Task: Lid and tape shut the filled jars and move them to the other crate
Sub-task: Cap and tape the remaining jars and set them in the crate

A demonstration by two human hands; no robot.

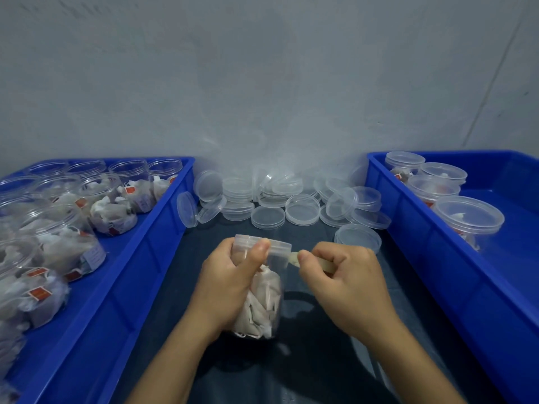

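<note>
One jar (264, 290) in your left hand (230, 282) stands near upright, lid (264, 243) tipped away from you; your right hand (347, 279) pinches tape (293, 257) at its lid.

Two bare forearms enter from the lower edge, flanking the jar (264, 290). The left hand (227, 282) and right hand (347, 282) wear no gloves, rings or watch. No sleeves reach the wrists.
</note>
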